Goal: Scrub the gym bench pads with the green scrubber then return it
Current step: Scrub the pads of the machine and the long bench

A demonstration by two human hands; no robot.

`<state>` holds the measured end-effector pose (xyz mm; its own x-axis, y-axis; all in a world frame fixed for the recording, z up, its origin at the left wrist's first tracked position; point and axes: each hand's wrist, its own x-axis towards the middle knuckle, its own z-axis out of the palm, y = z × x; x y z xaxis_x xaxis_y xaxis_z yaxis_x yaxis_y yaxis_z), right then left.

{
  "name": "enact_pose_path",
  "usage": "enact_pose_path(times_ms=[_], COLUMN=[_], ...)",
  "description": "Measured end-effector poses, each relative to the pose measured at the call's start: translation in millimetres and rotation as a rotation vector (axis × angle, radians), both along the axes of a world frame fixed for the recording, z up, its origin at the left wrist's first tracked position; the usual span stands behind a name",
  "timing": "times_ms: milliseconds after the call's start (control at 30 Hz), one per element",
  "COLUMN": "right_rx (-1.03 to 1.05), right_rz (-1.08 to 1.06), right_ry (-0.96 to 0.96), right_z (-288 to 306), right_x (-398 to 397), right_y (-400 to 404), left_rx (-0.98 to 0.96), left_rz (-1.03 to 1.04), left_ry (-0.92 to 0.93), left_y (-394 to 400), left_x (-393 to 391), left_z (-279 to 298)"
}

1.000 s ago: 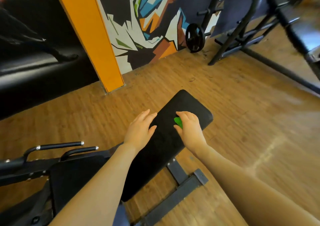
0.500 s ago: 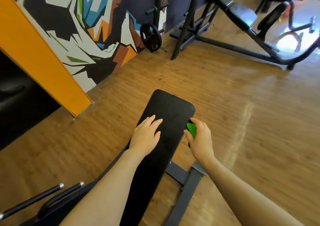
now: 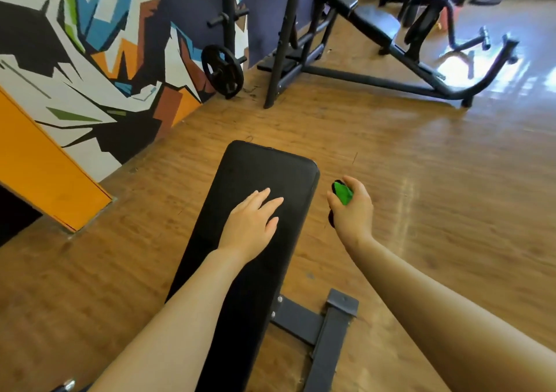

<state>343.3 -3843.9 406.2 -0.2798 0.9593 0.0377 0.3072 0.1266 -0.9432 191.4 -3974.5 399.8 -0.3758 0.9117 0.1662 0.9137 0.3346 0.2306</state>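
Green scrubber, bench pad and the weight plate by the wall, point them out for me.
green scrubber (image 3: 343, 192), head view, on its green part showing between the fingers.
bench pad (image 3: 264, 166), head view, on the bare far end of the top.
weight plate (image 3: 222, 71), head view, on its hub.

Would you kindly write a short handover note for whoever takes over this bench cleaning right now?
Left hand: open, resting flat on the black bench pad.
Right hand: gripping the green scrubber, held beside the pad's right edge, above the wooden floor and not touching the pad.
Done: cannot tell how much of the pad has been scrubbed; no marks show.
Left: finish any remaining pad areas, then return the scrubber. Its home spot is not in view.
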Motion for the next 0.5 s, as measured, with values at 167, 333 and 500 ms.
enact_pose_path(times_ms=[167, 333, 500], right_rx=[0.051, 0.104, 0.098], right_rz=[-0.018, -0.036, -0.075], right_ry=[0.090, 0.189, 0.322], right_z=[-54, -88, -101], right_x=[-22, -44, -66], right_y=[17, 40, 61], left_rx=[0.095, 0.211, 0.246], left_rz=[0.001, -0.003, -0.015], left_ry=[0.016, 0.028, 0.025], left_y=[26, 55, 73], left_x=[-19, -29, -33], left_z=[-64, -109, -147])
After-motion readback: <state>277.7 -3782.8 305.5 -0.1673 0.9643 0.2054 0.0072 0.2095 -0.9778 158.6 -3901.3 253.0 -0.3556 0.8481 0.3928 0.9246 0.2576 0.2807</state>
